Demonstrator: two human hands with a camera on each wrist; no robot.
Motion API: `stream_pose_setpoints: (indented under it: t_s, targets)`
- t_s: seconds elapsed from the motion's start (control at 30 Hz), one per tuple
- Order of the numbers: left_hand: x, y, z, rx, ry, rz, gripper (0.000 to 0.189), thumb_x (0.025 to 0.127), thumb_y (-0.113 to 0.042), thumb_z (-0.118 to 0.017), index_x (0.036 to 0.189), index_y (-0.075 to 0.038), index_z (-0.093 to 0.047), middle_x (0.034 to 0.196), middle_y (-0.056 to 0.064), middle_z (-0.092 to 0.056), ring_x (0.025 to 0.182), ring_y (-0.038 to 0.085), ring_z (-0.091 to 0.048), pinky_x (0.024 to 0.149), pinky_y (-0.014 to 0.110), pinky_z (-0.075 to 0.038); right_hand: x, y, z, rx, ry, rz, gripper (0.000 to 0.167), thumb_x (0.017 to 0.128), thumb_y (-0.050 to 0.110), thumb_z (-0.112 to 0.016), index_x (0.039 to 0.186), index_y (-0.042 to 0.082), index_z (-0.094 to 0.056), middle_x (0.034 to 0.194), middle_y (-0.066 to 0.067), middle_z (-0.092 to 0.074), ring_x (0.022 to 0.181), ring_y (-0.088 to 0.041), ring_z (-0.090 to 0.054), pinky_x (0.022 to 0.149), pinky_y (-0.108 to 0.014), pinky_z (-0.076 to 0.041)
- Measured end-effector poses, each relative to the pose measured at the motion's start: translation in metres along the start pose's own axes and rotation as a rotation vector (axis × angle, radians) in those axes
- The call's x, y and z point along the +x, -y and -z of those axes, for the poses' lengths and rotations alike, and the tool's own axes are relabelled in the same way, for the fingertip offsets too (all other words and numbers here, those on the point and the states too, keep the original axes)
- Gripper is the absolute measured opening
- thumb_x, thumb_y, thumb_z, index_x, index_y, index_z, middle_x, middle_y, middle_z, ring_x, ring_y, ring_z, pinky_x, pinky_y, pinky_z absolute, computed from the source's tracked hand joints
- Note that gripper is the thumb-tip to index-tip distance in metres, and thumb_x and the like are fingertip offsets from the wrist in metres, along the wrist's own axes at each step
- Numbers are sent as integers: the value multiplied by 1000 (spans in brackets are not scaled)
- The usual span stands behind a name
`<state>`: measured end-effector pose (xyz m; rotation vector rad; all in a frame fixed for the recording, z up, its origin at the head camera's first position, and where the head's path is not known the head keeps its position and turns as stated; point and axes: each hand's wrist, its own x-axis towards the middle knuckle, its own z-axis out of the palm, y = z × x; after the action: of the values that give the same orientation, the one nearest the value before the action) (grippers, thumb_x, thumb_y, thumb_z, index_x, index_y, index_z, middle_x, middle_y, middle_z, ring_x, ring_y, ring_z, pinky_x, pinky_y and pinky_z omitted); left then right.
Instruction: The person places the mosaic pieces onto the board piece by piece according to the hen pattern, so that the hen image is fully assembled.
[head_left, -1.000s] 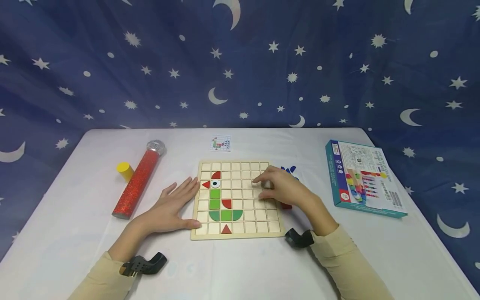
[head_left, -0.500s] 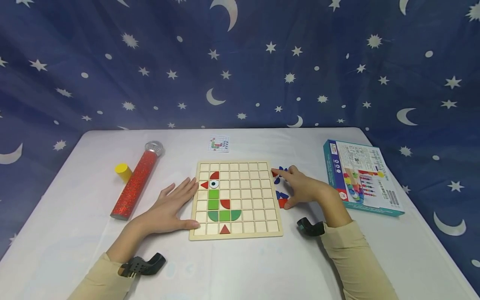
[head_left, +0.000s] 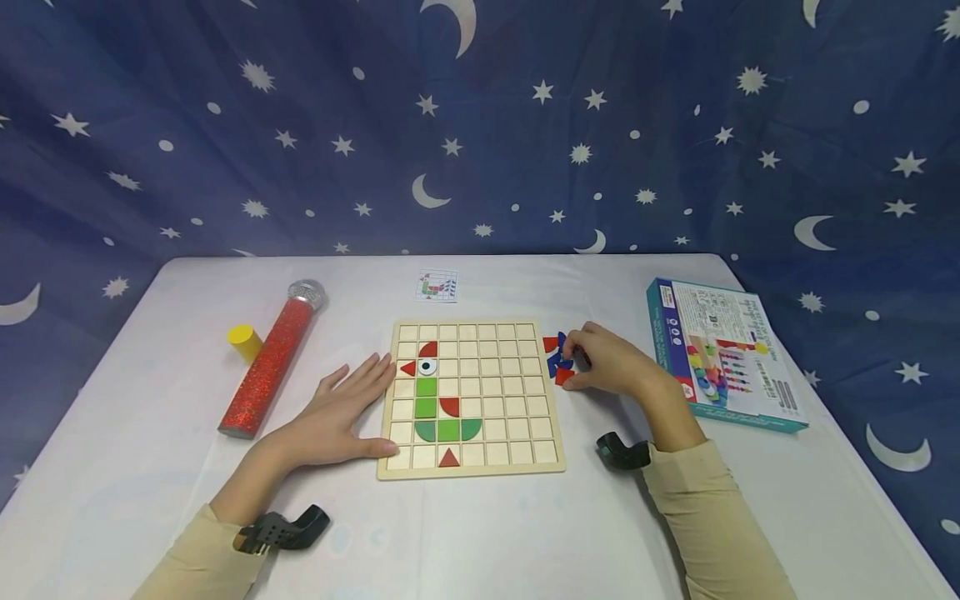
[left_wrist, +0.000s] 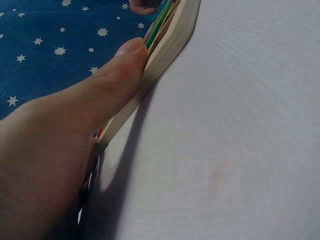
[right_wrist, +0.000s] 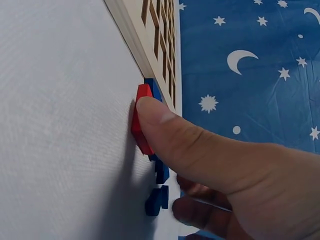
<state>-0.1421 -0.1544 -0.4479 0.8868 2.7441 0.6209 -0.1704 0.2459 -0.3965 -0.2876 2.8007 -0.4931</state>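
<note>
A wooden grid board (head_left: 498, 408) lies mid-table, with red and green pieces and a white eye piece (head_left: 427, 367) set in its left part. My left hand (head_left: 341, 421) rests with spread fingers on the board's left edge, its thumb on the near corner side. Right of the board, my right hand (head_left: 615, 362) reaches over a cluster of blue pieces (right_wrist: 155, 202). Its thumb presses against a red piece (right_wrist: 142, 120), lying near the board's edge. Another red piece (head_left: 551, 344) sits farther back. My right index finger bends over the blue pieces and partly hides them.
Behind the board lies a small picture card (head_left: 437, 286) with a bird pattern on a grid. A glittery red microphone (head_left: 270, 367) and a yellow cylinder (head_left: 244, 342) are at the left. A flat teal-edged box (head_left: 738, 358) lies at the right.
My right hand has gone from above the board to the loose pieces on its right. Its thumb has pushed the near red piece away from me, bunching the pieces together. The left hand stays put.
</note>
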Motion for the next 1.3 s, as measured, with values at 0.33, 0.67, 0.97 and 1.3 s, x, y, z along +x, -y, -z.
stream_pose_setpoints:
  t_s: [0.33, 0.67, 0.97, 1.3]
  targets:
    - [1, 3, 8, 7, -1, 9, 112, 70, -73, -63, 152, -10, -21, 161, 3, -12, 149, 26, -6, 117, 52, -3, 3, 6, 6, -55, 62, -57, 26, 73, 34, -81, 88, 17, -68, 77, 0, -59, 73, -16, -52, 63, -26, -42]
    - [2, 5, 14, 6, -1, 17, 112, 70, -73, -63, 152, -10, -21, 161, 3, -12, 149, 25, -5, 117, 52, -3, 4, 23, 12, -126, 107, -97, 27, 75, 30, -81, 88, 15, -65, 77, -1, -60, 75, -17, -54, 67, -28, -45]
    - [0, 7, 4, 13, -30, 1, 113, 69, -77, -60, 152, -12, -20, 161, 1, -13, 149, 23, -6, 117, 52, -3, 2, 23, 9, -86, 106, -74, 26, 74, 22, -81, 88, 13, -60, 76, -2, -58, 74, -17, -53, 66, -27, -44]
    - [-2, 2, -4, 11, -34, -30, 112, 71, -75, -60, 152, -10, -20, 161, 3, -12, 149, 25, -8, 116, 54, -5, -5, 9, -1, 31, 85, -38, 22, 78, 19, -78, 85, 15, -58, 73, -2, -52, 74, -15, -50, 64, -26, -42]
